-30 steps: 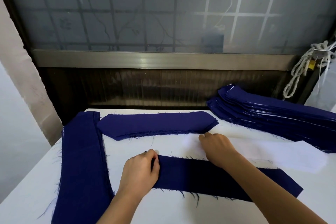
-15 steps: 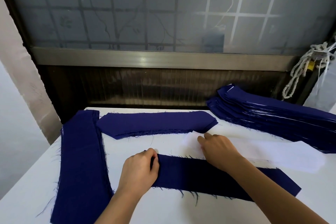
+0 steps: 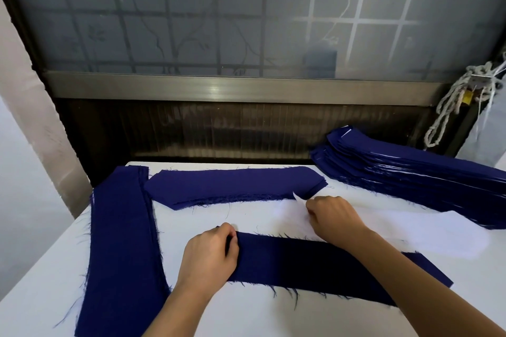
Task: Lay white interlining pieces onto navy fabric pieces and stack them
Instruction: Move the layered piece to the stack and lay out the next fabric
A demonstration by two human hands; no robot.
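A long navy fabric piece [image 3: 315,262] lies flat on the white table in front of me. My left hand [image 3: 209,256] grips its left end with curled fingers. Behind it lies a white interlining piece [image 3: 427,235], hard to tell from the tabletop. My right hand [image 3: 332,217] pinches the left tip of that interlining and lifts its corner a little. My right forearm crosses over the navy piece.
A tall stack of navy pieces with white layers [image 3: 410,175] sits at the back right. Another navy pile [image 3: 232,186] lies across the back, and a long navy pile [image 3: 120,249] runs down the left. A window wall stands behind the table [image 3: 41,309].
My right hand has pinched the interlining's left tip, and its corner now stands up off the table. My left hand stays on the navy piece's end.
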